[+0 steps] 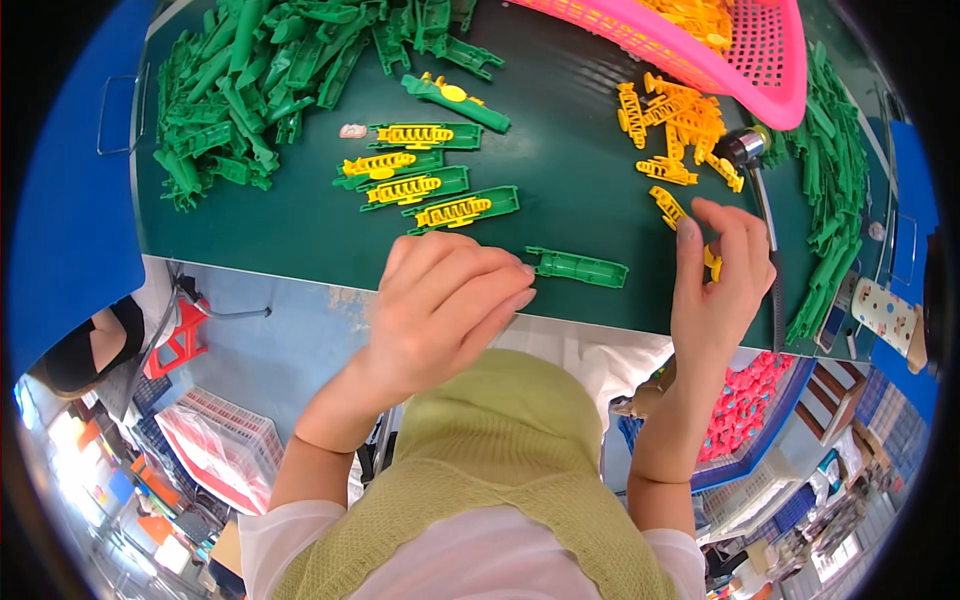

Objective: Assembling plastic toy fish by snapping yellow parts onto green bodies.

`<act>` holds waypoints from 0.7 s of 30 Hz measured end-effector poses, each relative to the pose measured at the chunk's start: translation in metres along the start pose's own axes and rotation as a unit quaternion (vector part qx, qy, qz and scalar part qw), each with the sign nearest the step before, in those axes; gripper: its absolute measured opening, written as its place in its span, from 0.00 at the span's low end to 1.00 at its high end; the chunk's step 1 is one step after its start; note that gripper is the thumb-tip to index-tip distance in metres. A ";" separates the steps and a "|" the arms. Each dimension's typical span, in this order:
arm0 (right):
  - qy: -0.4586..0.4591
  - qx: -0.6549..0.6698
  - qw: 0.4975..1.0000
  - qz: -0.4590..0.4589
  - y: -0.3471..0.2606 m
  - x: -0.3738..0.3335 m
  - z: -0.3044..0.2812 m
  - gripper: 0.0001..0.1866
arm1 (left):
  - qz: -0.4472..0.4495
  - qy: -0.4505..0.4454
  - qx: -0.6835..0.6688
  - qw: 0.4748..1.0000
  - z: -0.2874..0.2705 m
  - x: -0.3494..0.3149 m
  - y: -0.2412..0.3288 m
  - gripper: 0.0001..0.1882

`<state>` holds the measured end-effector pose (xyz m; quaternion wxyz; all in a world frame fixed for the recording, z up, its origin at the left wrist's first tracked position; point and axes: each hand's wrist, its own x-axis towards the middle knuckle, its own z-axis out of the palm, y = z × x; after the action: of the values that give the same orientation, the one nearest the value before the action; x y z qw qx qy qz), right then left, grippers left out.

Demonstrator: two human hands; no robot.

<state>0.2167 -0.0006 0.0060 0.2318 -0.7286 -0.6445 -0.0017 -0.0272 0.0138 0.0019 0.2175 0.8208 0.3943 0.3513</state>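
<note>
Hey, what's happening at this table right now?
A person works at a green table with bare hands. The left hand rests on a plain green plastic piece near the front edge. The right hand picks up a yellow plastic part. Four green pieces fitted with yellow parts lie in a row; loose green pieces and yellow parts are piled behind, by a pink basket.

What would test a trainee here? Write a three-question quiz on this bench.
1. True or false: the left hand rests on the end of an empty green part.
2. Which colour is the basket at the top? A blue, B pink, C white.
3. Fill in: the right hand fingers touch a ____ toothed piece.

Key: 1 true; 2 B; 3 yellow. The assembled green-and-yellow parts lie in a row above the left hand, and the loose yellow pile sits below the basket.
</note>
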 end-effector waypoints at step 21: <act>-0.091 0.163 0.971 -0.147 -0.021 -0.007 -0.013 0.17 | -0.017 -0.015 -0.019 1.000 0.018 0.005 0.002 0.22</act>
<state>0.1997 -0.0103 0.0226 0.2848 -0.5753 -0.7546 0.1360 -0.0104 0.0152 -0.0060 0.2447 0.8149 0.3980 0.3431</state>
